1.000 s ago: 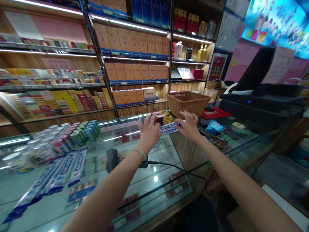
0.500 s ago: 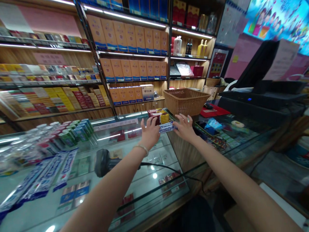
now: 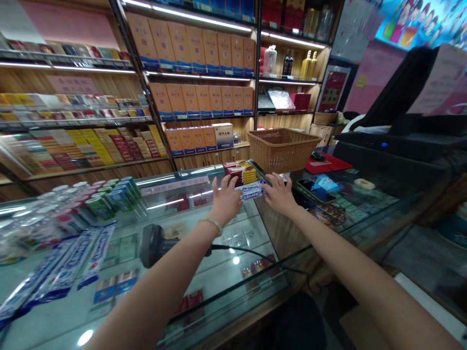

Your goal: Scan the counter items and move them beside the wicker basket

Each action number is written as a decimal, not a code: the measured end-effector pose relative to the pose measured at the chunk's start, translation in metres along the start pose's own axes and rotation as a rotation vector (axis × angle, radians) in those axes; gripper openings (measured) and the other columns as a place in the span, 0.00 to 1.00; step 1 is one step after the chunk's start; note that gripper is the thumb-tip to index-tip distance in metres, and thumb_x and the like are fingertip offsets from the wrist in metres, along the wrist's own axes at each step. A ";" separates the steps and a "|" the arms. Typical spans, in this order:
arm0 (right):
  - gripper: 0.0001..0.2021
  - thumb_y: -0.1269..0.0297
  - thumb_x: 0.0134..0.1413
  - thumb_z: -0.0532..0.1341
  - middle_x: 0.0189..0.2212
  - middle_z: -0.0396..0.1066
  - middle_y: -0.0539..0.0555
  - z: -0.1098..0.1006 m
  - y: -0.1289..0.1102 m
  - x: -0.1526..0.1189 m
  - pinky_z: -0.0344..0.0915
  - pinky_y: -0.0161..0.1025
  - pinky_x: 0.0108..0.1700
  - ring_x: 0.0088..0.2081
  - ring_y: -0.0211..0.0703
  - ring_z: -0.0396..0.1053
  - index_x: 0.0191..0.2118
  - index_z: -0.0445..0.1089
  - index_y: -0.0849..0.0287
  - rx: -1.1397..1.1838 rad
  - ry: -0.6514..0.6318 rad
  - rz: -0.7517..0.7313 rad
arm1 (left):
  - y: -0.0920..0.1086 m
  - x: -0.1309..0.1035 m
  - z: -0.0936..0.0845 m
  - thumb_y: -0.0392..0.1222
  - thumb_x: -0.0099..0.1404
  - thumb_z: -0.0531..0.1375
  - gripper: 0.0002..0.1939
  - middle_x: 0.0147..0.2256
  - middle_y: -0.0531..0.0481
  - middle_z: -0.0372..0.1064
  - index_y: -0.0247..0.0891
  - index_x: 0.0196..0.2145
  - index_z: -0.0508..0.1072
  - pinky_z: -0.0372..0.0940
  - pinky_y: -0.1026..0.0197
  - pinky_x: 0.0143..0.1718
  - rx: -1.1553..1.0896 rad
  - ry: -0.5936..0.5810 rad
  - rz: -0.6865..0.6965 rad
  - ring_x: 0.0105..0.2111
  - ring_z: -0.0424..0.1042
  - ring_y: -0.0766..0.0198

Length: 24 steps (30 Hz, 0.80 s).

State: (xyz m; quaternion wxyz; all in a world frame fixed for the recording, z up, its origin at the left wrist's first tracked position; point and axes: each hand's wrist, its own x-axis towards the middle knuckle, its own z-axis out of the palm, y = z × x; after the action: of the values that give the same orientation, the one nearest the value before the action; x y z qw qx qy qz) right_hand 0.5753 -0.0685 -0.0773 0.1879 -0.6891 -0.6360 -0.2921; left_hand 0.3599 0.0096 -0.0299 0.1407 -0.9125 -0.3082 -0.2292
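Note:
On the glass counter [image 3: 204, 228], a short row of small blue-and-white wrapped packs [image 3: 252, 191] lies between my two hands. My left hand [image 3: 224, 200] is at the left end of the packs, its fingers bent and its thumb against them. At the opposite end, my right hand [image 3: 280, 194] grips with curled fingers. Just behind the packs stands a stack of red and yellow packets [image 3: 241, 173]. A black handheld barcode scanner [image 3: 155, 244] lies near my left forearm, its cable running to the right.
Several long blue-and-white packs [image 3: 76, 260] and rows of small plastic tubs [image 3: 113, 197] occupy the left of the counter. A wicker basket [image 3: 282, 148] stands behind my right hand. Farther right are phones [image 3: 315, 190] and a black register [image 3: 404, 131].
The blue-and-white packs now show more of their upper faces between my hands. My hands have barely shifted; the view has moved slightly.

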 end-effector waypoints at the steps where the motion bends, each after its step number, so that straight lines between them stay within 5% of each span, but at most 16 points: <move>1: 0.14 0.65 0.59 0.60 0.66 0.62 0.61 0.000 0.000 0.000 0.40 0.64 0.67 0.68 0.59 0.49 0.49 0.75 0.53 0.000 -0.009 0.004 | -0.001 0.000 -0.002 0.40 0.59 0.66 0.12 0.66 0.40 0.63 0.43 0.41 0.83 0.40 0.27 0.69 0.006 -0.019 -0.008 0.68 0.54 0.39; 15: 0.17 0.63 0.60 0.60 0.67 0.61 0.61 -0.005 0.000 -0.004 0.39 0.63 0.67 0.69 0.59 0.50 0.54 0.74 0.52 0.011 -0.023 0.030 | -0.018 -0.005 -0.010 0.44 0.61 0.66 0.12 0.68 0.44 0.60 0.48 0.44 0.79 0.39 0.26 0.68 0.014 -0.131 -0.097 0.69 0.51 0.41; 24: 0.29 0.58 0.62 0.60 0.76 0.42 0.59 -0.001 0.002 -0.004 0.32 0.70 0.69 0.74 0.63 0.35 0.68 0.62 0.47 -0.010 -0.047 0.013 | -0.018 -0.012 -0.005 0.46 0.65 0.63 0.35 0.74 0.44 0.43 0.48 0.69 0.62 0.30 0.27 0.71 0.101 -0.119 -0.013 0.74 0.36 0.41</move>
State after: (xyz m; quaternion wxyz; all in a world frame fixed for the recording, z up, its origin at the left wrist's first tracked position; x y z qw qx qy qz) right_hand 0.5767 -0.0728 -0.0789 0.1715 -0.7007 -0.6343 -0.2779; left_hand 0.3386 0.0158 -0.0290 0.1667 -0.9143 -0.3329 -0.1596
